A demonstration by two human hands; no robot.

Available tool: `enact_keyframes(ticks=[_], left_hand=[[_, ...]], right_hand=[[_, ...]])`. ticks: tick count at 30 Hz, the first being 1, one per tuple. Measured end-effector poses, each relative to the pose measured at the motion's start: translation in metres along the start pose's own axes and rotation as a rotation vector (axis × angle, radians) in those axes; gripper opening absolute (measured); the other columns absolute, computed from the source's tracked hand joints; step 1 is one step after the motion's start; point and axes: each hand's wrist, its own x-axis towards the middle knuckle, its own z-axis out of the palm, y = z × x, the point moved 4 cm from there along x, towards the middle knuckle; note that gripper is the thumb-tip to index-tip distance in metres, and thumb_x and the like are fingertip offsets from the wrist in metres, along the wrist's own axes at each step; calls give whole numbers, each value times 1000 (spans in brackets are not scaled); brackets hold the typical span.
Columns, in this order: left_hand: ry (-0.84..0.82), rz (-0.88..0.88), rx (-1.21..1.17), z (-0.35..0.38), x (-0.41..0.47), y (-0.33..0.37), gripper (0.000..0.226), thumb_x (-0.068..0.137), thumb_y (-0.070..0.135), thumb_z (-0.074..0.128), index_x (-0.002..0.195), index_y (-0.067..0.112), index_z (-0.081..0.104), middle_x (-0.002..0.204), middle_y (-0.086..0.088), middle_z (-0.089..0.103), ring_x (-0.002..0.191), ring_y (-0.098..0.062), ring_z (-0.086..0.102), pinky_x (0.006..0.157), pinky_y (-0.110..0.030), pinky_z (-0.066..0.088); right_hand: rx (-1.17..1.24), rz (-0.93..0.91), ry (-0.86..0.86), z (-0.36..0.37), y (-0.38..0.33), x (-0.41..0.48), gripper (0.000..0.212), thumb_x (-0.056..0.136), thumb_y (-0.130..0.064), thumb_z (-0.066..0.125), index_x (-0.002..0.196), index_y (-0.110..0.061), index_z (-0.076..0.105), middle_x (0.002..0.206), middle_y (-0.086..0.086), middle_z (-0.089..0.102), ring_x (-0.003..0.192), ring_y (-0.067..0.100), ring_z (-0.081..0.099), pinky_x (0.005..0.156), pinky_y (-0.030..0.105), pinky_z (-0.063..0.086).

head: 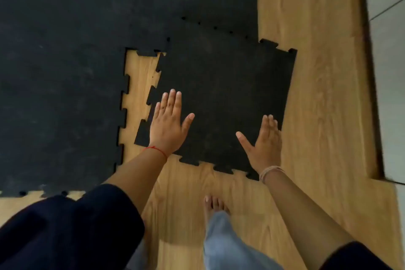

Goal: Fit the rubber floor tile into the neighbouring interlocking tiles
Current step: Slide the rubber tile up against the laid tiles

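A loose black rubber tile [221,94] with toothed edges lies skewed on the wooden floor, its far edge overlapping the laid black tiles [65,72]. A wedge of bare wood [140,76] shows between its left teeth and the laid tiles' notched edge. My left hand [168,125] rests flat on the tile near its left side, fingers together, thumb spread. My right hand [265,142] presses flat on the tile's near right corner, thumb out.
Wooden floor [317,72] runs along the right and near side. A dark threshold strip and pale floor [390,72] lie at the far right. My bare foot [214,206] stands just behind the tile. My dark-clothed knee [65,232] is at lower left.
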Motion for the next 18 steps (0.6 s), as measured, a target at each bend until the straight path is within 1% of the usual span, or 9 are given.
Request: enact_keyframes(ticks=[2, 5, 8, 10, 12, 15, 18], left_hand=[[6, -35, 17, 36, 13, -17, 69, 90, 54, 16, 143, 13, -2, 154, -7, -3, 137, -15, -13, 112, -34, -5], [7, -71, 69, 89, 33, -42, 70, 90, 55, 16, 143, 13, -3, 153, -8, -9, 133, -14, -20, 110, -33, -9], [2, -59, 114, 121, 54, -54, 74, 89, 58, 18, 142, 13, -6, 152, -7, -16, 133, -17, -25, 109, -35, -12], [9, -51, 128, 135, 58, -55, 76, 89, 59, 19, 143, 13, -8, 152, -7, -16, 134, -19, -24, 110, -36, -11], [67, -42, 136, 140, 59, -54, 77, 88, 60, 18, 143, 12, -7, 153, -8, -12, 135, -18, -21, 111, -37, -10], [68, -63, 101, 135, 56, -60, 74, 89, 57, 21, 143, 12, -4, 154, -8, -8, 136, -17, -18, 111, -37, -8], [76, -106, 107, 125, 60, -73, 74, 91, 54, 26, 143, 11, -4, 154, -9, -8, 138, -21, -14, 111, -37, -7]], right_hand=[[-11, -15, 14, 34, 15, 19, 97, 74, -74, 27, 145, -12, 2, 155, 11, 5, 141, 22, 2, 111, 35, 2], [-150, 31, 71, 84, 43, 50, 99, 72, -77, 21, 145, -11, 6, 154, 13, 9, 141, 29, 4, 110, 42, 7], [-211, 197, 123, 105, 65, 76, 99, 74, -77, 26, 144, -10, 8, 153, 19, 8, 139, 39, 5, 110, 50, 9], [-213, 283, 141, 105, 77, 90, 99, 75, -77, 28, 145, -9, 7, 153, 20, 7, 138, 40, 5, 110, 51, 9], [-183, 334, 179, 98, 83, 102, 99, 76, -76, 30, 144, -8, 6, 153, 20, 7, 139, 38, 6, 111, 50, 8], [-117, 371, 197, 92, 80, 111, 101, 76, -75, 35, 144, -8, 6, 154, 18, 6, 140, 35, 4, 111, 48, 4], [22, 444, 209, 90, 79, 114, 108, 71, -78, 39, 144, -8, 3, 154, 19, 2, 140, 34, 1, 111, 46, 2]])
